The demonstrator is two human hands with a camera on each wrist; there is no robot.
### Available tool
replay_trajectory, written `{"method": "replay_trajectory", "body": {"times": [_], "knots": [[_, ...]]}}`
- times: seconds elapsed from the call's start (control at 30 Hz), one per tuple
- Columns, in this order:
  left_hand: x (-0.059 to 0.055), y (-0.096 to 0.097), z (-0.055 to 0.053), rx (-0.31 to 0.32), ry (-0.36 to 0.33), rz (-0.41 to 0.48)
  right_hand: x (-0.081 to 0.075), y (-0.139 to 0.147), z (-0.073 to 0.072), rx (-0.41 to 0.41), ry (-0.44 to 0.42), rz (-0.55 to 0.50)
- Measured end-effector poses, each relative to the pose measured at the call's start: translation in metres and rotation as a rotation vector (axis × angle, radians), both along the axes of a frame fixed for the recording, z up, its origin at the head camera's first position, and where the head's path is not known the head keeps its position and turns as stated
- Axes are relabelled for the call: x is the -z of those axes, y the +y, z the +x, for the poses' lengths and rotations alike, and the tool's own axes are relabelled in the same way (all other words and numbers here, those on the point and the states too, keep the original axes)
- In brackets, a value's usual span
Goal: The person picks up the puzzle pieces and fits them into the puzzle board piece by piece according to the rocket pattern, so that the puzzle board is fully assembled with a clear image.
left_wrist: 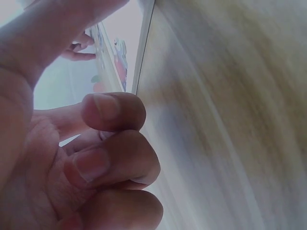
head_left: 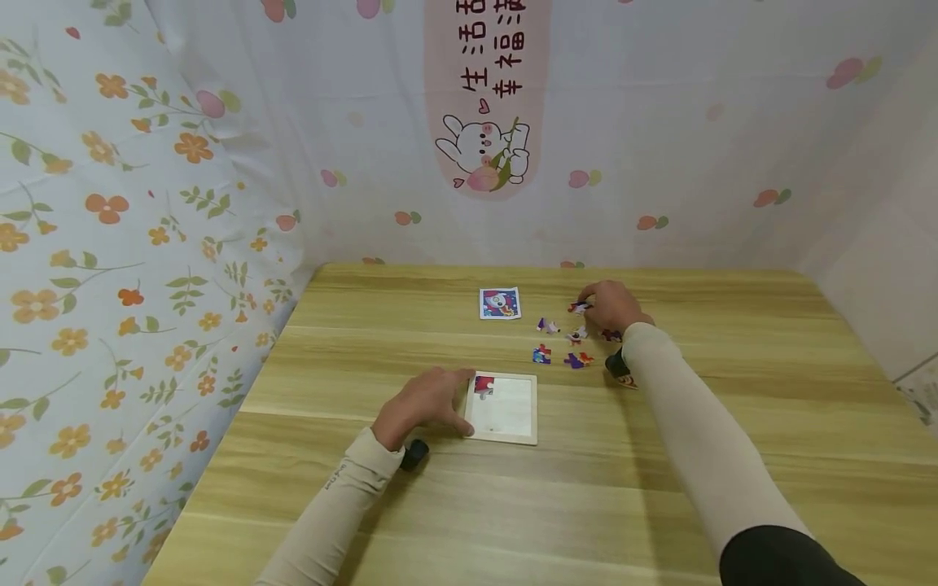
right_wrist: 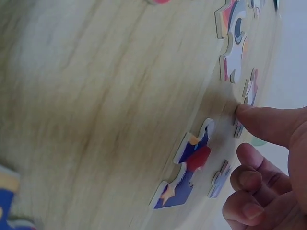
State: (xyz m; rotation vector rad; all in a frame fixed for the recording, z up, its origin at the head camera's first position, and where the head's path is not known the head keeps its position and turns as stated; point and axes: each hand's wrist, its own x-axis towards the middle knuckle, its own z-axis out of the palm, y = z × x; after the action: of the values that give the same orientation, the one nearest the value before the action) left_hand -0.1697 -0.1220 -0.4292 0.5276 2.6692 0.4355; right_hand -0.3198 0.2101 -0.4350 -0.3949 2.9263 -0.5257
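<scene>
In the head view my left hand (head_left: 428, 403) holds the left side of a square puzzle tray (head_left: 533, 411), index finger at the upper corner and thumb at the lower. One red puzzle piece (head_left: 484, 384) lies in the tray's upper left corner. Curled fingers (left_wrist: 112, 160) show below the tray's corner in the left wrist view. Farther back, my right hand (head_left: 614, 306) pinches a puzzle piece (head_left: 575, 308) on the table. The right wrist view shows the thumb (right_wrist: 268, 123) against that piece; the index finger is hidden there. A purple and red piece (right_wrist: 184, 175) lies close by.
A small picture card (head_left: 500, 303) lies behind the tray. Loose puzzle pieces (head_left: 542, 354) are scattered between the tray and my right hand, one orange and purple (head_left: 579, 360). The wooden table (head_left: 352, 325) ends at a patterned cloth (head_left: 352, 228) at the back.
</scene>
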Motion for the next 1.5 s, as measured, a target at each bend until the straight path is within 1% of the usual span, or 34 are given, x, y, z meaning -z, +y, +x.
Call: {"method": "replay_trajectory", "body": {"times": [0.23, 0.53, 0.6, 0.7, 0.87, 1.0, 1.2, 1.37, 1.5], "knots": [[0.001, 0.0, 0.0, -0.011, -0.003, -0.015, 0.002, -0.003, -0.001, 0.01, 0.022, 0.005], [0.0, 0.001, 0.001, -0.019, -0.008, -0.027, 0.001, 0.001, -0.002, 0.038, 0.035, -0.02], [0.0, 0.001, 0.001, -0.019, -0.01, -0.027, 0.0, 0.002, -0.001, 0.046, 0.033, -0.032], [0.0, 0.001, 0.001, -0.016, -0.009, -0.032, -0.001, 0.004, 0.0, 0.066, 0.019, -0.075], [0.0, 0.001, 0.001, -0.004, 0.0, -0.033, -0.004, 0.007, 0.002, 0.107, -0.027, -0.181], [0.001, 0.001, 0.001, -0.006, 0.005, -0.033, -0.006, 0.007, 0.004, 0.128, -0.062, -0.249], [0.003, 0.002, -0.001, -0.002, 0.004, -0.04, -0.007, 0.007, 0.009, 0.145, -0.156, -0.339], [0.002, 0.001, -0.002, -0.006, -0.004, -0.036, -0.004, 0.008, 0.013, 0.148, -0.222, -0.416], [0.0, 0.001, -0.001, -0.006, -0.006, -0.036, -0.001, 0.007, 0.018, 0.157, -0.275, -0.454]]}}
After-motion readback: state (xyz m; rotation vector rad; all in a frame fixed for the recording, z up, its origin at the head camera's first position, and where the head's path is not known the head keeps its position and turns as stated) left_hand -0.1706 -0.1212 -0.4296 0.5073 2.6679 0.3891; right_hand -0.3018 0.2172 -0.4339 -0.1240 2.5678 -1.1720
